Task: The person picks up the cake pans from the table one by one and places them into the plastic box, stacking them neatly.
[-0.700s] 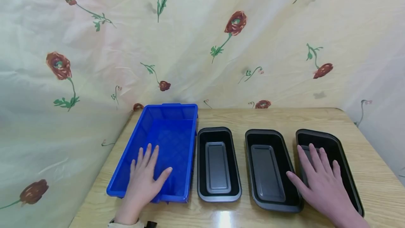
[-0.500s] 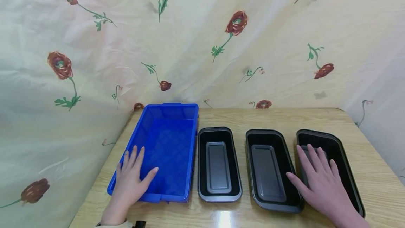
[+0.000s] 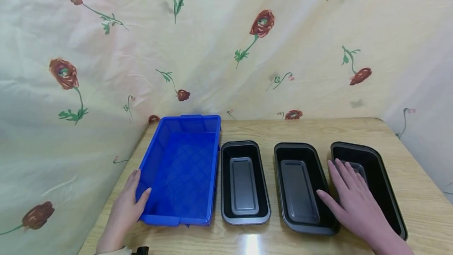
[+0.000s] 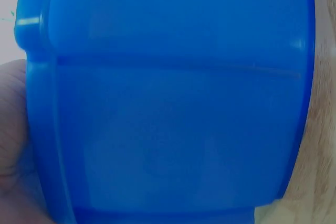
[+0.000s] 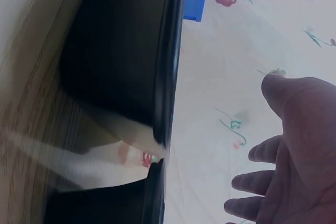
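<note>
My left hand (image 3: 124,206) is at the left front corner of a blue plastic tray (image 3: 187,168); its fingers lie along the left rim and the thumb points over the inside. In the left wrist view the tray's front wall (image 4: 173,129) fills the picture, with part of the hand (image 4: 11,140) beyond the rim. My right hand (image 3: 354,200), fingers extended and thumb spread, overlaps the rightmost black loaf pan (image 3: 383,192); its thumb reaches toward the middle loaf pan (image 3: 301,192). The right wrist view has that hand (image 5: 294,161) above the pan rims, holding nothing.
A smaller black loaf pan (image 3: 244,186) stands close to the tray's right side. All these containers sit on a light wooden table (image 3: 255,131). A floral cloth (image 3: 212,50) hangs behind the table and along its left side.
My left hand has moved left from over the tray to its left rim. The right hand's fingers have drawn closer together and turned slightly left. The tray and pans stay in place.
</note>
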Tool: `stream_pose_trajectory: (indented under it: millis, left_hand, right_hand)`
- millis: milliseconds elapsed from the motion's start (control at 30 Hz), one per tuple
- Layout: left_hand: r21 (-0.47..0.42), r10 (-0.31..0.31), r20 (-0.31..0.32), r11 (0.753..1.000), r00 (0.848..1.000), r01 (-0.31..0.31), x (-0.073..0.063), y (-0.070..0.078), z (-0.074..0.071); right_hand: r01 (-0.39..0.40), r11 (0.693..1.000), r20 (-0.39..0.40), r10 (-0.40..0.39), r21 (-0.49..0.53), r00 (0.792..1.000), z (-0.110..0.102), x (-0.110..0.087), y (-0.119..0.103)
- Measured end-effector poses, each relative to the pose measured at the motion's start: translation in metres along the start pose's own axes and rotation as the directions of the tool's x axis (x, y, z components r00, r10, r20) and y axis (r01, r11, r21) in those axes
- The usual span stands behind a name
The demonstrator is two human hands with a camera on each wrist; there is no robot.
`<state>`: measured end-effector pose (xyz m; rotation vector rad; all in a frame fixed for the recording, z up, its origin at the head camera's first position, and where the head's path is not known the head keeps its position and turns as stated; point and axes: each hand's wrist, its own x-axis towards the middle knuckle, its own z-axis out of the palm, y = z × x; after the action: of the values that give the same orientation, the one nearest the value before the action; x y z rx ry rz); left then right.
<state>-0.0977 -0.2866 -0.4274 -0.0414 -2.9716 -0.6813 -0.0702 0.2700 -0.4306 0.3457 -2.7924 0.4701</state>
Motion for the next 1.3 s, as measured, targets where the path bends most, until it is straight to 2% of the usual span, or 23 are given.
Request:
stream_pose_trajectory:
  millis: [233, 400, 667, 867, 1100, 1300]
  left_hand:
    - [-0.093, -0.049, -0.012, 0.994, 0.999, 0.047, 0.003, -0.015, 0.003]
    - [-0.155, -0.087, 0.010, 0.984, 0.996, 0.088, 0.002, -0.020, 0.003]
    - [-0.234, -0.071, 0.040, 0.969, 0.997, 0.078, 0.003, -0.026, 0.002]
    - [-0.258, -0.075, 0.069, 0.962, 0.995, 0.090, 0.003, -0.029, 0.002]
    - [-0.282, -0.110, 0.106, 0.950, 0.988, 0.136, 0.003, -0.028, 0.002]
    - [-0.274, -0.127, 0.119, 0.949, 0.985, 0.156, 0.002, -0.026, 0.002]
  right_hand:
    - [-0.025, 0.993, 0.058, 0.019, 0.115, 0.998, -0.003, 0.002, -0.011]
    - [-0.023, 0.990, 0.076, 0.012, 0.139, 0.997, -0.005, 0.004, -0.016]
    - [-0.033, 0.984, 0.096, 0.016, 0.175, 0.995, -0.004, 0.006, -0.019]
    - [-0.055, 0.975, 0.102, 0.033, 0.217, 0.994, -0.004, 0.008, -0.022]
    - [-0.107, 0.957, 0.167, 0.063, 0.269, 0.984, -0.010, 0.012, -0.028]
    - [-0.125, 0.937, 0.202, 0.060, 0.327, 0.978, -0.013, 0.018, -0.033]
